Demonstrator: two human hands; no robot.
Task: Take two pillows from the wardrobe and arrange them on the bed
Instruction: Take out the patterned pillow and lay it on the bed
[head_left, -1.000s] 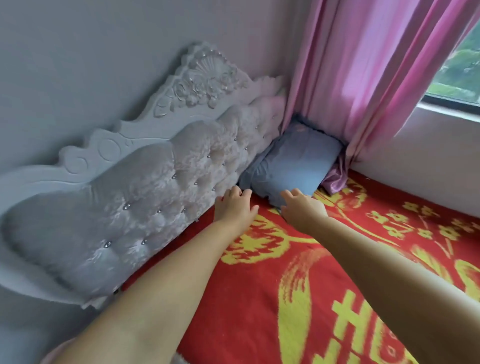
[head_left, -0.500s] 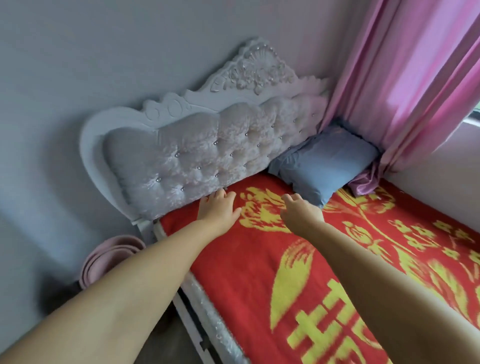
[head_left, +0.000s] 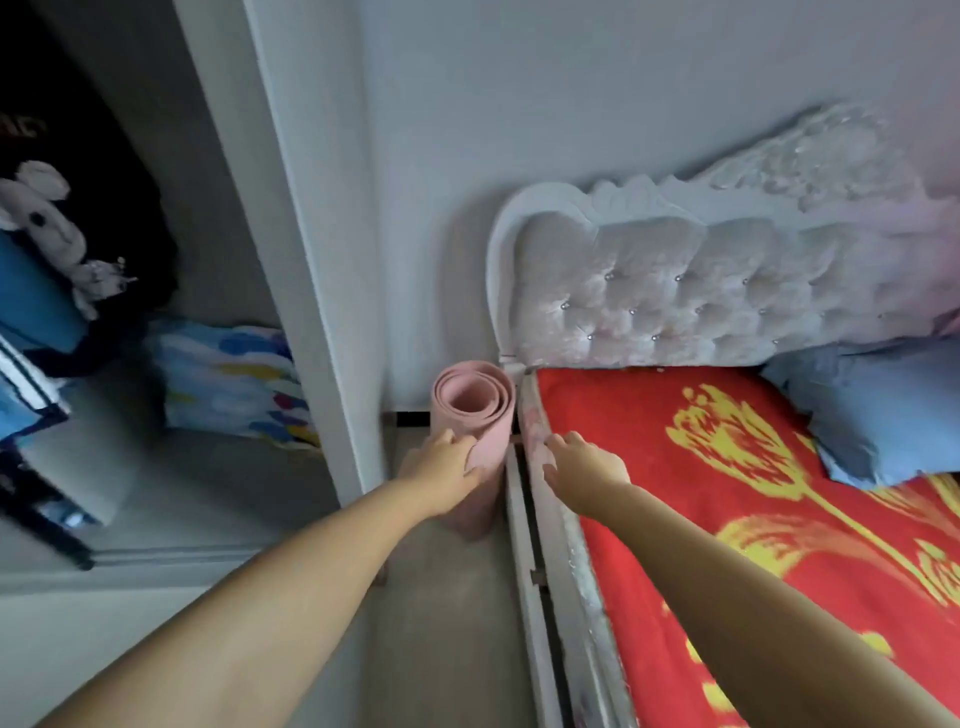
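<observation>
Blue pillow on bed; hands empty

— What am I seeing at right?
— Fuzzy red-and-yellow blanket, matt blue cloth pillow, plush button-tufted headboard.
— Centre frame?
— I see a matt pink roll, foam-like.

1. Both bare arms stretch forward, nearly straight at the elbow, reaching toward twelve o'clock.
2. The left forearm runs up from the seven o'clock corner; the left hand is palm-down, fingers loosely curled and empty.
3. The right forearm comes in from the five o'clock corner; the right hand is also palm-down, fingers relaxed and slightly spread, holding nothing.
4. The two hands sit level, near each other but apart.
</observation>
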